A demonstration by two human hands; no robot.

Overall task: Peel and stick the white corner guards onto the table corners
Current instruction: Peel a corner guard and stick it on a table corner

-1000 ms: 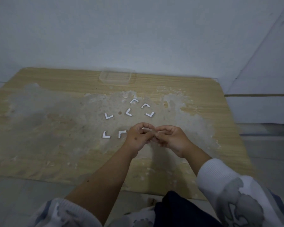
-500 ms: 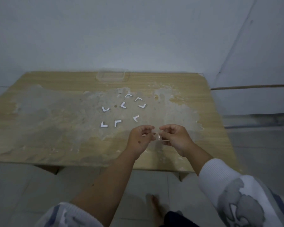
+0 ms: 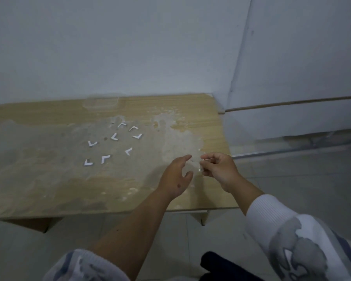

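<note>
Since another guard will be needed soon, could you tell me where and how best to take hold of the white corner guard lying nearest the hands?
That corner guard lies flat on the table, a thin L apart from the others. Probably best come from above with the open left hand, which is closer, and pinch one leg near the bend, fingers across its narrow width. Being so flat, an edge may need lifting first.

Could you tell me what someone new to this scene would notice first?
Probably the scatter of white corner guards lying loose near the middle of the worn wooden table. Next, the two bare hands above its near right part: the right hand pinches a small pale piece, while the left hand hovers open beside it.
</note>
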